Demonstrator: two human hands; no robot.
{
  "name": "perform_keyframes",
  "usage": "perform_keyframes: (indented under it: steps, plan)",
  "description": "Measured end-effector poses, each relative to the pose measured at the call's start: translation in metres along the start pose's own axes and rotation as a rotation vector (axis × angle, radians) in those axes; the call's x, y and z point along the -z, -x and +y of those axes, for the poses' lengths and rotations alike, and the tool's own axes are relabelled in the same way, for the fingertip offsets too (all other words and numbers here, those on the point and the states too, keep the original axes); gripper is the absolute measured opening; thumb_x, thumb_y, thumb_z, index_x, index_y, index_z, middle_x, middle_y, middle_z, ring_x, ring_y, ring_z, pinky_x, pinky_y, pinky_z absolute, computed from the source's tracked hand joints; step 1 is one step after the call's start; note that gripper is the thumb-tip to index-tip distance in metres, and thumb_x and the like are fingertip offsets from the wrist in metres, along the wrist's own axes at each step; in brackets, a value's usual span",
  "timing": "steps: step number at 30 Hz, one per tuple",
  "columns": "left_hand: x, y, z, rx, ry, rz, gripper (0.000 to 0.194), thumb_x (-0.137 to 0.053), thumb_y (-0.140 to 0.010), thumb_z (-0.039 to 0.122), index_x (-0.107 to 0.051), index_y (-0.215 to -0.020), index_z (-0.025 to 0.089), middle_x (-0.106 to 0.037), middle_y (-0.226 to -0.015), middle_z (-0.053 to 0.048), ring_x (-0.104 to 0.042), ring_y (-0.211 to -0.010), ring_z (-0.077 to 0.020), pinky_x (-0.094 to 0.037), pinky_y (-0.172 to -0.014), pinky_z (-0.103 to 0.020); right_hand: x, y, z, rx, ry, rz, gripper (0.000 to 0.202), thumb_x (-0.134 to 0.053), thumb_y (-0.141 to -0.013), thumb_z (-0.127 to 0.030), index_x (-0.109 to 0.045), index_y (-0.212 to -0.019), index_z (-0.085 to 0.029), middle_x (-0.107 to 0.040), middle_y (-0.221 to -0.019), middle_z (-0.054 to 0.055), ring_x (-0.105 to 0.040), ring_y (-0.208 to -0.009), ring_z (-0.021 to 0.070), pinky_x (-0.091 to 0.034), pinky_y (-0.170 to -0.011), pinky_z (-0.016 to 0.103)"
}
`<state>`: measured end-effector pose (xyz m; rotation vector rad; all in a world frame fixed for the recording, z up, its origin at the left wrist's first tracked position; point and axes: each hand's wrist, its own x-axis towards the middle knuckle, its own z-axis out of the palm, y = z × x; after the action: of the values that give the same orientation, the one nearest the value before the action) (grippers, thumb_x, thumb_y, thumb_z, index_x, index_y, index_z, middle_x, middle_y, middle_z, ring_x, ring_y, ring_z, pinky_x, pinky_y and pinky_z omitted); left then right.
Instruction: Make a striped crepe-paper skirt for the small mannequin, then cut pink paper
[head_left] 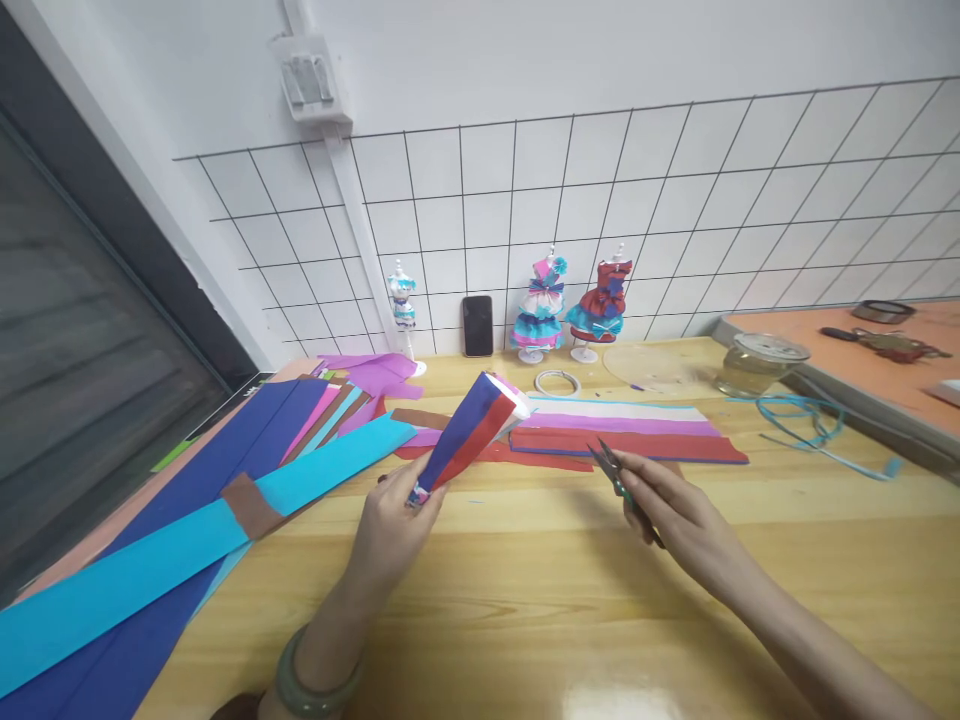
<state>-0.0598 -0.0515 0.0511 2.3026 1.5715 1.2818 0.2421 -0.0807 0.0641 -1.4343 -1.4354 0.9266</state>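
Gathered at one end, a rolled piece of blue, red and white crepe paper [471, 430] is gripped in my left hand [397, 525]. Its wider end points up and away from me. My right hand [664, 500] holds small scissors [616, 472] by their dark green handles, with the blade tips slightly apart. Beyond the scissors lie layered paper strips [622, 428] in red, purple, white and blue. The scissors and the rolled paper are apart from each other.
On the left spread long blue and turquoise paper strips [322, 470]. Along the tiled wall stand a phone [478, 326] and dress forms in paper dresses [537, 310]. A tape roll [558, 383], a glass jar [761, 362] and a blue ribbon [814, 425] lie farther right.
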Motion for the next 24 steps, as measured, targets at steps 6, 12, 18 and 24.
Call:
perform_keyframes:
  steps: [6, 12, 18, 24]
  plan:
    - [-0.006, 0.001, -0.007, -0.201, -0.164, 0.047, 0.036, -0.053, -0.081, 0.016, -0.054, -0.117, 0.014, -0.066, -0.105, -0.01, -0.061, -0.096, -0.0209, -0.048, -0.084, -0.035, -0.026, -0.001, -0.043, -0.109, -0.347, -0.047, 0.042, -0.052, -0.079, -0.057, -0.05, -0.107, -0.026, -0.044, -0.068, -0.004, -0.033, -0.043, 0.0051, -0.025, -0.038, 0.017]
    - [-0.008, 0.0, -0.009, -0.296, -0.248, 0.049, 0.039, -0.05, -0.08, 0.011, -0.052, -0.119, 0.016, -0.066, -0.105, -0.009, -0.061, -0.097, -0.0224, -0.049, -0.083, -0.038, -0.039, -0.004, -0.017, -0.154, -0.407, -0.029, 0.04, -0.052, -0.077, -0.06, -0.05, -0.097, -0.026, -0.04, -0.065, -0.003, -0.032, -0.046, 0.0079, -0.024, -0.04, 0.019]
    - [-0.011, -0.001, -0.005, -0.29, -0.246, -0.035, 0.039, -0.049, -0.078, 0.008, -0.053, -0.116, 0.017, -0.066, -0.106, -0.009, -0.06, -0.098, -0.0228, -0.048, -0.085, -0.038, -0.043, -0.002, -0.001, -0.111, -0.426, -0.084, 0.033, -0.048, -0.083, -0.054, -0.047, -0.099, -0.025, -0.034, -0.064, -0.005, -0.027, -0.049, 0.0077, -0.021, -0.042, 0.018]
    - [-0.013, -0.001, -0.003, -0.32, -0.29, -0.077, 0.039, -0.048, -0.077, 0.006, -0.054, -0.115, 0.014, -0.066, -0.105, -0.01, -0.059, -0.097, -0.0232, -0.047, -0.084, -0.039, -0.044, -0.002, 0.003, -0.083, -0.468, -0.056, 0.036, -0.055, -0.08, -0.052, -0.048, -0.102, -0.024, -0.034, -0.063, -0.006, -0.027, -0.047, 0.0062, -0.022, -0.041, 0.019]
